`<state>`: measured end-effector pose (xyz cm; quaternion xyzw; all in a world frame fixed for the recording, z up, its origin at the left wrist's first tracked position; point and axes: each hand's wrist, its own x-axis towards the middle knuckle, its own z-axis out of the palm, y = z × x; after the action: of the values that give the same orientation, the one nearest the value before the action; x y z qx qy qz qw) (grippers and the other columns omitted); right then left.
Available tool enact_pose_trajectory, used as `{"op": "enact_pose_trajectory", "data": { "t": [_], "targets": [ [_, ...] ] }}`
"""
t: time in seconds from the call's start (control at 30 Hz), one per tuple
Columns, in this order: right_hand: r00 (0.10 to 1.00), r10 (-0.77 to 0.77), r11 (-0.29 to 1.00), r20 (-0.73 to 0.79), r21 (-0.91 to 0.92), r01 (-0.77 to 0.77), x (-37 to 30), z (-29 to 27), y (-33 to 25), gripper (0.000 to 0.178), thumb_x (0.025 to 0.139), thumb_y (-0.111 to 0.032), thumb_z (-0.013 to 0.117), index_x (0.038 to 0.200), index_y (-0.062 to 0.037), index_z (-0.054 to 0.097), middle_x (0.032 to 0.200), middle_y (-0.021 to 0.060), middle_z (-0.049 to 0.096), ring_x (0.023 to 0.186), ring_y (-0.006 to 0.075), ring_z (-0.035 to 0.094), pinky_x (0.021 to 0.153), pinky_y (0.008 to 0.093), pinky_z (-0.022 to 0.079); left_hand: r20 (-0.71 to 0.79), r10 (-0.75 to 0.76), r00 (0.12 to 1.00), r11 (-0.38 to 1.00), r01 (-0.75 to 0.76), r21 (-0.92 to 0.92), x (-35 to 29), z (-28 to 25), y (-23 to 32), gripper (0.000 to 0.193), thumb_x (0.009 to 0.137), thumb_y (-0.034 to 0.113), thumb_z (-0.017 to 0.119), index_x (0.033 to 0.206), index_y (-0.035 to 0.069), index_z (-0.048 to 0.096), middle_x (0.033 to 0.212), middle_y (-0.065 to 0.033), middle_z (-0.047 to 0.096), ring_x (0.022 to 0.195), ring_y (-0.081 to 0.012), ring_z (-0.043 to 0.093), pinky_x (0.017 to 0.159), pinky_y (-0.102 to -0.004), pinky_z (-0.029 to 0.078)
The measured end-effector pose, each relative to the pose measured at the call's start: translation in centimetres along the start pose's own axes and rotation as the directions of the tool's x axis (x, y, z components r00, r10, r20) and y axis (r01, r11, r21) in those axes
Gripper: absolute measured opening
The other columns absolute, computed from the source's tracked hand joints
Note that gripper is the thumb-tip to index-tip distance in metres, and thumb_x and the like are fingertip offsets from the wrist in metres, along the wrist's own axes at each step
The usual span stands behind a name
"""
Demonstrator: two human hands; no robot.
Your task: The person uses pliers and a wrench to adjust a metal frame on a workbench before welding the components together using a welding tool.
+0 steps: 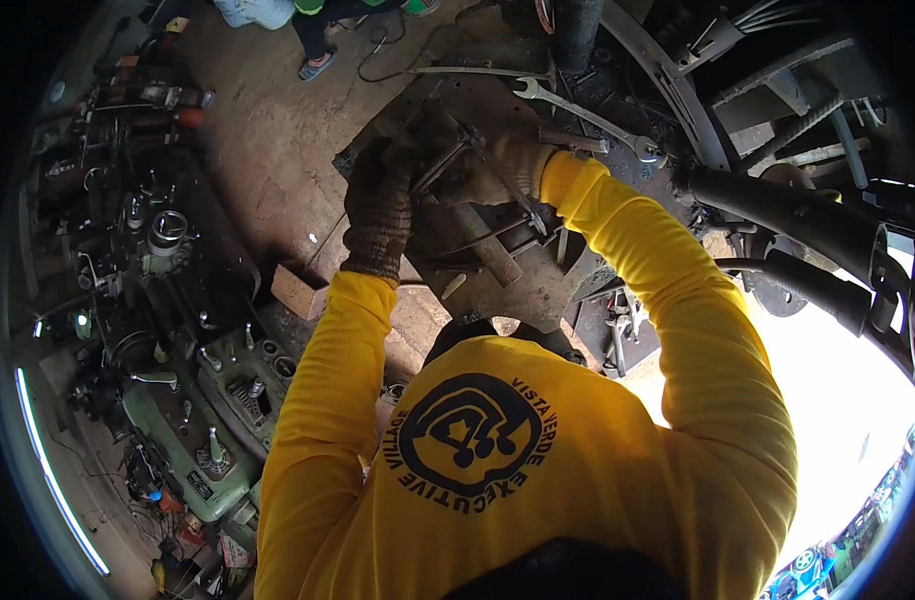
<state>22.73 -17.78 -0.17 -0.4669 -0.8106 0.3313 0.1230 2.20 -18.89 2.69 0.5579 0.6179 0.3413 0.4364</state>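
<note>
My left hand [380, 212], in a dark knitted glove, is closed on the left side of a dark, greasy metal assembly [448, 225] that sits on a rusty steel plate [523, 290]. My right hand [498, 170], in a tan glove, grips the assembly's top by a thin metal bar [440, 162]. Yellow sleeves cover both forearms. The gloves hide the exact points of contact. A long silver combination wrench [583, 117] lies just beyond my right hand.
A wooden block [298, 292] lies to the left of the plate on the dirt floor. A green machine with levers [210, 445] and cluttered tools fill the left side. Thick black hoses [798, 212] run at the right. Another person's feet [316, 62] stand at the top.
</note>
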Motion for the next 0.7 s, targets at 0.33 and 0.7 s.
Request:
{"op": "enact_pose_trajectory", "data": {
  "t": [0.33,0.7],
  "targets": [
    [0.999,0.006,1.0,0.038,-0.021,-0.005,0.5,0.1,-0.6,0.05,0.085,-0.05,0.069,0.127,-0.022,0.067,0.124,0.013,0.068,0.109,0.0362,0.066,0.098,0.045,0.052,-0.005,0.073,0.997,0.993,-0.072,0.09,0.7,-0.3,-1.3,0.062,0.093,0.043,0.07,0.134,-0.001,0.056,0.126,-0.0128,0.064,0.114,-0.023,0.06,0.102,-0.0365,0.046],
    [0.998,-0.058,0.998,0.008,-0.018,0.058,1.4,2.4,0.8,0.065,0.089,-0.066,0.057,0.126,-0.014,0.069,0.12,0.0208,0.069,0.109,0.0396,0.067,0.096,0.0456,0.054,-0.021,0.033,0.999,0.999,-0.032,0.025,0.8,-0.4,-1.8,0.064,0.092,0.042,0.072,0.135,-0.001,0.055,0.126,-0.0117,0.063,0.115,-0.0223,0.06,0.102,-0.0355,0.046]
  ]
}}
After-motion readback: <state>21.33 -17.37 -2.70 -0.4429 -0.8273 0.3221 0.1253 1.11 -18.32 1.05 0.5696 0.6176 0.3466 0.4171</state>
